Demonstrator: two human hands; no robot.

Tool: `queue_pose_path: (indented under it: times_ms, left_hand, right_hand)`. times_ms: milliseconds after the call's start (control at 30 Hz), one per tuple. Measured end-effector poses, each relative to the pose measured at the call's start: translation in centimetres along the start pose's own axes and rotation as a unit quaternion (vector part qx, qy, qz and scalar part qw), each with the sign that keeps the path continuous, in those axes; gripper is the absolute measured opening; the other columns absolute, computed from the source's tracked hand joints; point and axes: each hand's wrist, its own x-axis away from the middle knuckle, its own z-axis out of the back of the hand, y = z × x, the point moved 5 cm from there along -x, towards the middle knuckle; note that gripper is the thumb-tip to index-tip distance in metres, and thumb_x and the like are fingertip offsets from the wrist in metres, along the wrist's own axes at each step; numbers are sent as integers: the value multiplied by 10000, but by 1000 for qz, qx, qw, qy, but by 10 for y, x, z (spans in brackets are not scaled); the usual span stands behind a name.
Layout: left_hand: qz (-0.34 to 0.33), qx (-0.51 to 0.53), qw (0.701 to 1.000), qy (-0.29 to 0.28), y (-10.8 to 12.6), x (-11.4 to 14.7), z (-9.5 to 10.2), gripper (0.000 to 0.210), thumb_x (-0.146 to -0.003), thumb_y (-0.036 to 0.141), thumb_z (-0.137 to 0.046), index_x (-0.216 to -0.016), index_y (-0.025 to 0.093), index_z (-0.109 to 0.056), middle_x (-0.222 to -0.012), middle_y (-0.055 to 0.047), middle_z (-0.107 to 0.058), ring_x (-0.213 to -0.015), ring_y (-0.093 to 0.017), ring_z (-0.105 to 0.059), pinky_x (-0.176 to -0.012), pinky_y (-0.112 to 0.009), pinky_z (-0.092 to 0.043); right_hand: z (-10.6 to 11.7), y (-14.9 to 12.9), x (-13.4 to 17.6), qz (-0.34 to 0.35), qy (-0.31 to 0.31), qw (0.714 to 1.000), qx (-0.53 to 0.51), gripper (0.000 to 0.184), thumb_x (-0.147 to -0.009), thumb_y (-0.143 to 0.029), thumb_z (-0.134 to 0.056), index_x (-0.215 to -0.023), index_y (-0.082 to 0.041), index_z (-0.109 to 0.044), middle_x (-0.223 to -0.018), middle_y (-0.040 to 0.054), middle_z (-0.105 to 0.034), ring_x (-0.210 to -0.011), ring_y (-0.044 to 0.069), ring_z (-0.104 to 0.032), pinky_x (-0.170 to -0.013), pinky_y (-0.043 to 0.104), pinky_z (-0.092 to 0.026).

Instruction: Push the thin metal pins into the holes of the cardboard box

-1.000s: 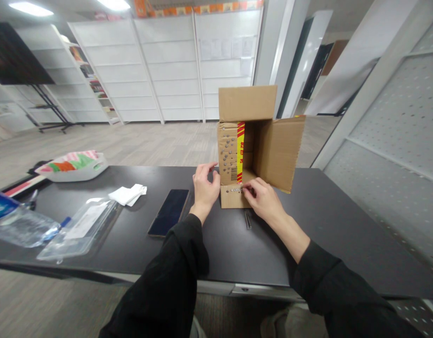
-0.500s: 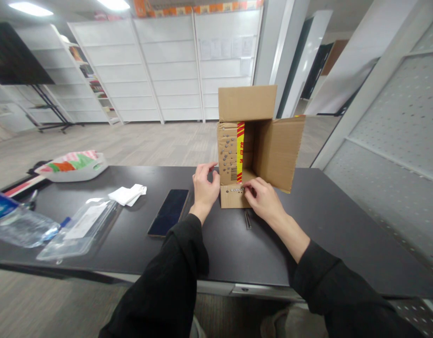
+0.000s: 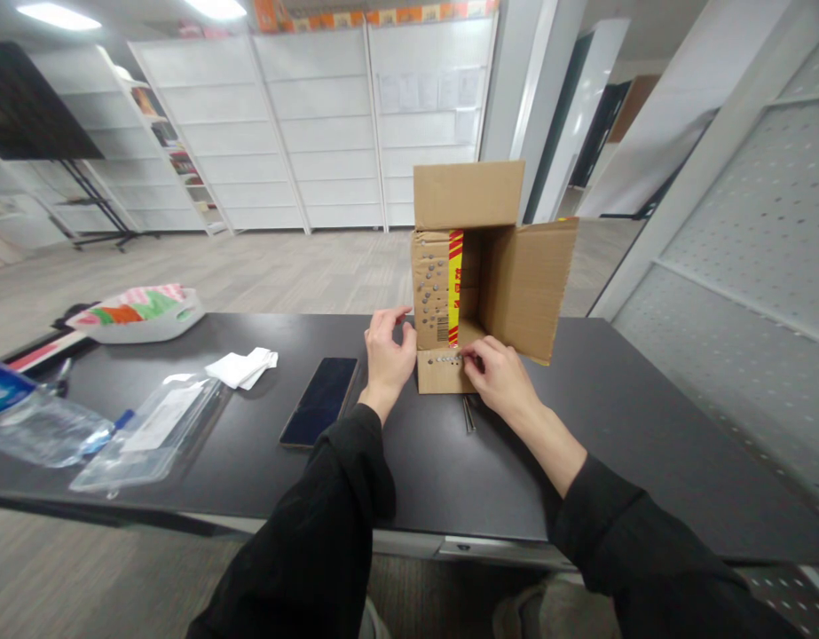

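Observation:
An open cardboard box [image 3: 499,275] stands on the dark table with its opening towards me. Round metal heads dot its left flap [image 3: 430,302], which carries a red and yellow tape strip. On the lower front flap [image 3: 442,382] runs a row of small metal heads and holes. My right hand [image 3: 499,373] is closed in a pinch at the right end of that row; what the fingertips hold is hidden. Beside the box's lower left edge, my left hand [image 3: 389,351] has its thumb and fingers apart, holding nothing. Long thin screws [image 3: 468,414] lie just below the lower flap.
A phone [image 3: 319,401] lies left of my left forearm. Further left are folded white tissue [image 3: 242,367], a clear plastic case [image 3: 156,430], a water bottle [image 3: 46,430] and a white tray [image 3: 162,328] with colourful contents. A perforated panel [image 3: 748,231] borders the table's right side.
Both hands have stayed almost in place, the right one still pinching at the lower flap. Below it, the screws' lie on the table differs slightly.

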Motion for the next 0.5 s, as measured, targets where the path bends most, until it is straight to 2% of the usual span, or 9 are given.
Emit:
queue_pose_path:
  times_ms: [500]
  left_hand:
    - [-8,2,1000,3,-1,0,0,265,-851,74,-538,-1037,197,-681,-1005,-55,-683,-943,-191,-648,-907,-368,-473]
  right_hand:
    - [0,2,0,-8,13,1000,5,156,-938,-198,-506,-919,-206,-660,-928,73,-674,-859,217,-619,-791,363,-465]
